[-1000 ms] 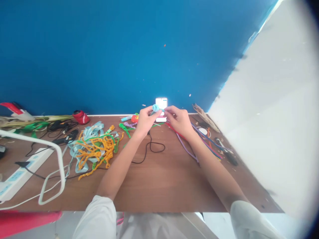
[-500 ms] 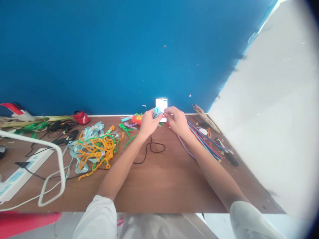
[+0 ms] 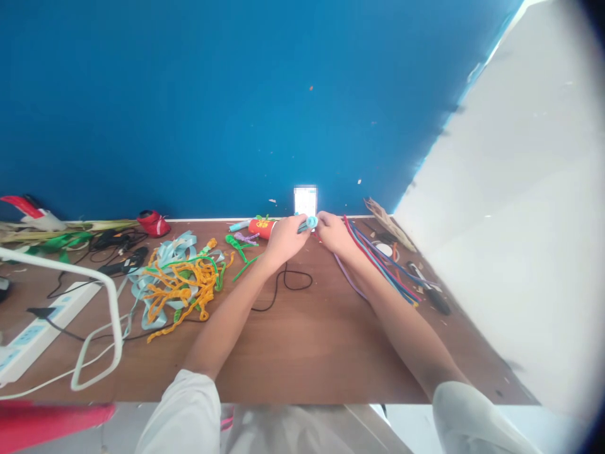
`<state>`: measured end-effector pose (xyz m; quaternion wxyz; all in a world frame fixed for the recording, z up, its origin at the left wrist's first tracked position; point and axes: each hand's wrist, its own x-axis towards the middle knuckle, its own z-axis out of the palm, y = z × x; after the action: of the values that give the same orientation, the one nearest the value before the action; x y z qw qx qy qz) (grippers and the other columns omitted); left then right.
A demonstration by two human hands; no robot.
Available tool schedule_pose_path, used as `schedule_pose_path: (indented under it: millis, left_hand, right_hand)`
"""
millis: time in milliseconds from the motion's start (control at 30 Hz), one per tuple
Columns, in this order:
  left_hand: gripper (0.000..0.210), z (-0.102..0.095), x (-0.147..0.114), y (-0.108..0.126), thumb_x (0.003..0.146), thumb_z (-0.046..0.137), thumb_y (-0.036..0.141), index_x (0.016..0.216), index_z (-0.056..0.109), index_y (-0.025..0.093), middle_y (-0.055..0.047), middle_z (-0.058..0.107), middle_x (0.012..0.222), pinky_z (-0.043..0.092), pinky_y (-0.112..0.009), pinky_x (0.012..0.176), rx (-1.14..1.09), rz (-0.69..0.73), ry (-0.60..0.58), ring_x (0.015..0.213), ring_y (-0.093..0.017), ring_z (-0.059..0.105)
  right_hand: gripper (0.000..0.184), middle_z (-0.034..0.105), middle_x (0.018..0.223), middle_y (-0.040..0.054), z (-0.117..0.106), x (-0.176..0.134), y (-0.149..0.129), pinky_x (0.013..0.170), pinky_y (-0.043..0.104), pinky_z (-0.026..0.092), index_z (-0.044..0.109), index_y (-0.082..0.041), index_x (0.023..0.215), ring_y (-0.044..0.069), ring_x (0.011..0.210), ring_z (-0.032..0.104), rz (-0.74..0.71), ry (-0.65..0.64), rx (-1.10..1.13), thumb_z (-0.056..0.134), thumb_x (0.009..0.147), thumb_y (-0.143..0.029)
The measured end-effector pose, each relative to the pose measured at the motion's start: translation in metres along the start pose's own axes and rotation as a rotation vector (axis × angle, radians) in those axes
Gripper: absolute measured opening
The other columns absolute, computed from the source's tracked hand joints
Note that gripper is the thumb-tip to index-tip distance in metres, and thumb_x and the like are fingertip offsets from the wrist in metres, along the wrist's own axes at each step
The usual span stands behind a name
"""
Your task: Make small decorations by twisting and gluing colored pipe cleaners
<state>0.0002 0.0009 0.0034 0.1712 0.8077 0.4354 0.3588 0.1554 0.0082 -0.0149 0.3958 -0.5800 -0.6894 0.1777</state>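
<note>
My left hand [image 3: 286, 237] is closed around a light blue coiled pipe cleaner [image 3: 311, 222], whose rounded spiral end faces up. Fingers of my right hand [image 3: 333, 231] are pinched together at the coil's right side, touching it. Right behind the coil, a phone [image 3: 305, 198] with a bright screen leans against the blue wall. A bundle of long coloured pipe cleaners [image 3: 385, 268] lies beside my right forearm, partly under it. Left of my hands are a red roll with yellow print [image 3: 261, 227] and a green twisted pipe cleaner piece [image 3: 236, 244].
Orange twisted pipe cleaners [image 3: 189, 287] lie heaped with pale blue ribbon [image 3: 161, 265] on the brown table [image 3: 312, 353]. Further left are a white power strip [image 3: 45, 328] and a white tubular frame [image 3: 116, 315]. A black-handled tool [image 3: 438, 299] lies at right.
Both hands have come slightly lower. The light blue coil has turned and shifted right and down, its spiral end now between the two hands.
</note>
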Motion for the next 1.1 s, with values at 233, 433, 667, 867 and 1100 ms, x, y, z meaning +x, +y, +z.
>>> schedule_pose_path:
  millis: [233, 433, 667, 867, 1100]
  left_hand:
    - [0.024, -0.011, 0.002, 0.000, 0.087, 0.059, 0.037, 0.077, 0.062, 0.015, -0.001, 0.064, 0.073, 0.035, -0.024, 0.064, -0.193, -0.060, -0.034, 0.068, -0.015, 0.052]
    - [0.031, -0.016, 0.003, 0.000, 0.093, 0.052, 0.044, 0.086, 0.062, 0.015, -0.002, 0.066, 0.086, 0.039, -0.024, 0.071, -0.292, -0.005, 0.039, 0.079, -0.015, 0.055]
    - [0.042, -0.015, 0.004, -0.003, 0.091, 0.053, 0.052, 0.070, 0.059, 0.016, 0.003, 0.045, 0.055, 0.025, -0.024, 0.051, -0.452, -0.202, 0.038, 0.051, -0.009, 0.036]
    - [0.040, -0.026, 0.001, 0.004, 0.089, 0.057, 0.051, 0.075, 0.059, 0.014, 0.010, 0.026, 0.044, 0.012, -0.022, 0.045, -0.675, -0.365, -0.097, 0.041, -0.004, 0.018]
    - [0.040, -0.026, 0.000, 0.004, 0.087, 0.062, 0.051, 0.071, 0.053, 0.016, 0.008, 0.036, 0.044, 0.013, -0.021, 0.043, -0.732, -0.351, -0.168, 0.040, -0.003, 0.023]
  right_hand:
    - [0.021, 0.060, 0.064, 0.0004, -0.018, -0.003, -0.009, 0.060, 0.027, 0.033, 0.055, -0.021, 0.068, 0.016, 0.063, 0.051, -0.144, 0.013, 0.086, 0.047, 0.087, -0.027]
    - [0.027, 0.054, 0.060, -0.0016, -0.032, -0.004, -0.015, 0.060, 0.028, 0.032, 0.053, -0.020, 0.065, 0.014, 0.060, 0.049, -0.194, 0.073, 0.075, 0.051, 0.089, -0.032]
    - [0.015, 0.066, 0.081, 0.0005, -0.042, -0.009, -0.018, 0.063, 0.026, 0.039, 0.062, -0.020, 0.096, 0.014, 0.065, 0.056, -0.397, 0.096, 0.021, 0.058, 0.093, -0.034]
    - [0.020, 0.071, 0.102, 0.0055, -0.043, -0.010, -0.010, 0.070, 0.028, 0.041, 0.068, -0.022, 0.108, 0.017, 0.088, 0.063, -0.764, 0.104, -0.352, 0.053, 0.099, -0.030]
    - [0.023, 0.071, 0.093, 0.0057, -0.038, -0.009, -0.007, 0.069, 0.029, 0.041, 0.069, -0.021, 0.102, 0.018, 0.083, 0.063, -0.763, 0.248, -0.433, 0.045, 0.100, -0.021]
